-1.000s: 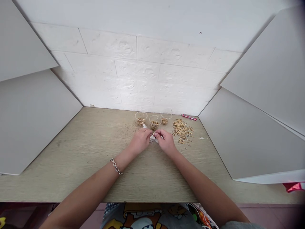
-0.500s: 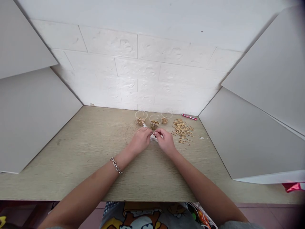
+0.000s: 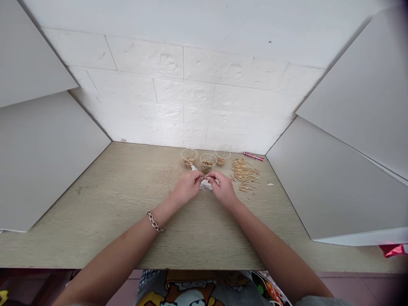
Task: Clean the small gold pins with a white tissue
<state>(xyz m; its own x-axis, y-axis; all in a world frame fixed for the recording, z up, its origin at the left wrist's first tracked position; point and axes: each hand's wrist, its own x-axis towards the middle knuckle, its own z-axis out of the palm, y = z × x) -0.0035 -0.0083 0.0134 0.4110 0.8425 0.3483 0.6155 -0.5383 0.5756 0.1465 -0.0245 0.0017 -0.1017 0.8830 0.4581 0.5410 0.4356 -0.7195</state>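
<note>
My left hand (image 3: 189, 185) and my right hand (image 3: 222, 187) meet fingertip to fingertip over the middle of the table. Both are closed in a pinch, and whatever small piece lies between the fingers is too small to name. A crumpled white tissue (image 3: 205, 185) lies under the fingertips. Just beyond them stands a clear plastic cup (image 3: 208, 163) of small brass-coloured parts. A second clear cup (image 3: 189, 157) with copper-coloured bits is behind my left hand. To the right of my right hand lies a spread of thin gold-coloured pins (image 3: 244, 173).
A third clear cup (image 3: 222, 152) tilts near the wall, small copper-coloured pieces at its mouth or base. A red pen-like tube (image 3: 253, 156) lies at the back right. Tiny bits (image 3: 174, 173) are scattered left of the cups. Grey panels (image 3: 357, 178) flank the wooden table (image 3: 105, 199).
Both hands stay pinched together at the same spot, with only slight shifts of the fingers. The cups and pins have not moved.
</note>
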